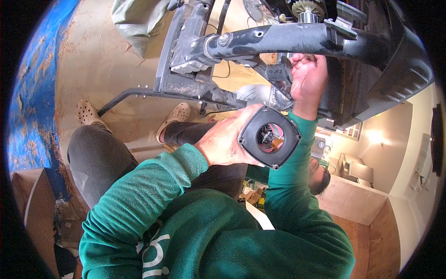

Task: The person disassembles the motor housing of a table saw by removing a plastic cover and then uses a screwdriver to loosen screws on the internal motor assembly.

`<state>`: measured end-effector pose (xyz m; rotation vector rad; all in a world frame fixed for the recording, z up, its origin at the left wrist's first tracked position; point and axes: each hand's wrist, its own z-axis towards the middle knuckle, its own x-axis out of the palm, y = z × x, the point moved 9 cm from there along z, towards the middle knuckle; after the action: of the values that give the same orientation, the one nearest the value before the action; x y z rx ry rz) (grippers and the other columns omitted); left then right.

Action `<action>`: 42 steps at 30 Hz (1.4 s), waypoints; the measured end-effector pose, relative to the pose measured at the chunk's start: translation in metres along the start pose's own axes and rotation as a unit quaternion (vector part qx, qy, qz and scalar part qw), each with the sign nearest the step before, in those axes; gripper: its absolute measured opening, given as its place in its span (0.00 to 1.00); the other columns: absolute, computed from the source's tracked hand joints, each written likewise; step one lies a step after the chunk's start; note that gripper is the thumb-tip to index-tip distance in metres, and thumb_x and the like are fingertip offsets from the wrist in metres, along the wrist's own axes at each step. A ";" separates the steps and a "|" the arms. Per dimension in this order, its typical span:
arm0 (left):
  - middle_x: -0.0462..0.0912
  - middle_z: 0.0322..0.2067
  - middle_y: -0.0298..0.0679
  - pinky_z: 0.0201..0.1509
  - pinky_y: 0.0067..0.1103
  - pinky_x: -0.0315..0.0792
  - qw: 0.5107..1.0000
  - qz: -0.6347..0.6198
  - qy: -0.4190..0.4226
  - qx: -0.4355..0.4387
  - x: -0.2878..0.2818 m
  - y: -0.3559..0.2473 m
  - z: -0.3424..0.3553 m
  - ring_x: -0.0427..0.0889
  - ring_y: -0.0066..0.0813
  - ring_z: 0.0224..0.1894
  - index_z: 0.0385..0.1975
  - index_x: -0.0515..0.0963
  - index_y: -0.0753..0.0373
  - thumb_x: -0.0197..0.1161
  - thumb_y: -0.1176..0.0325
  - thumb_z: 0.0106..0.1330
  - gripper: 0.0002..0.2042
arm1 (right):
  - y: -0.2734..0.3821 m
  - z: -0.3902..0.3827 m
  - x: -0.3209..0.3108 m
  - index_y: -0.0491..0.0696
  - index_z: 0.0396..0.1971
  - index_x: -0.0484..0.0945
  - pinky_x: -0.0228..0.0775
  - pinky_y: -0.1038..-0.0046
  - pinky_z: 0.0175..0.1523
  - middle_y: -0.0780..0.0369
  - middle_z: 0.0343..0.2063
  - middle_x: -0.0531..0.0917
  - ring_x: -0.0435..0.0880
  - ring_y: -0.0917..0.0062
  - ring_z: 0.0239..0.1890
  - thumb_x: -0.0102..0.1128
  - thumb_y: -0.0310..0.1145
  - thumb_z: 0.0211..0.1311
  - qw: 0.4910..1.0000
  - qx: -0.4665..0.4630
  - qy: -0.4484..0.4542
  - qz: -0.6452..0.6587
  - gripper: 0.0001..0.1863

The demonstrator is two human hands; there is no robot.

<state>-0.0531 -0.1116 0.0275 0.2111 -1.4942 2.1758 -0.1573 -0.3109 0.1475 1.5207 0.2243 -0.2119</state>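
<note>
In front of my chest, my left hand (230,139) is wrapped round a black square-faced housing (248,132) with rounded corners, corner screws and a round opening. Metal and reddish parts show inside that opening; the rest of its body is hidden by the hand. My right hand (307,79) is raised just below a thick black tube of a machine frame (288,38), palm toward me. Its fingers are curled closed at the tube's underside, near a small metallic bit I cannot make out. Above the tube stands a shiny finned cylindrical part (307,11).
A black side bar (134,91) runs out left from the frame, near my clogs (88,113). A pale sack (137,21) lies at the upper left, beside a blue sheet (35,97). Another person (319,179) is beyond my right arm, near a wooden partition (353,200).
</note>
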 end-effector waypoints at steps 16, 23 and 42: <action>0.75 0.66 0.53 0.73 0.39 0.70 1.000 -0.016 -0.015 0.000 -0.003 -0.003 0.002 0.75 0.53 0.68 0.74 0.61 0.66 0.91 0.59 0.39 0.59 | 0.000 -0.002 0.004 0.39 0.48 0.78 0.75 0.66 0.43 0.60 0.28 0.79 0.83 0.68 0.31 0.40 0.69 0.77 1.000 0.013 -0.005 -0.027 0.41; 0.72 0.69 0.56 0.76 0.40 0.67 1.000 0.001 0.004 -0.011 -0.001 0.001 0.002 0.74 0.54 0.71 0.76 0.56 0.68 0.92 0.54 0.40 0.63 | 0.003 -0.003 0.007 0.42 0.42 0.76 0.75 0.66 0.43 0.60 0.27 0.79 0.82 0.68 0.30 0.43 0.73 0.75 0.999 -0.005 -0.007 -0.035 0.41; 0.72 0.69 0.56 0.75 0.39 0.68 1.000 0.002 -0.001 -0.001 -0.002 0.001 0.001 0.74 0.53 0.71 0.76 0.56 0.68 0.92 0.55 0.40 0.64 | 0.000 -0.001 0.006 0.45 0.40 0.76 0.75 0.66 0.41 0.62 0.26 0.78 0.81 0.70 0.28 0.56 0.57 0.75 0.999 -0.033 0.000 -0.020 0.26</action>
<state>-0.0525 -0.1137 0.0265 0.2083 -1.5000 2.1772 -0.1519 -0.3098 0.1462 1.4506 0.2596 -0.2343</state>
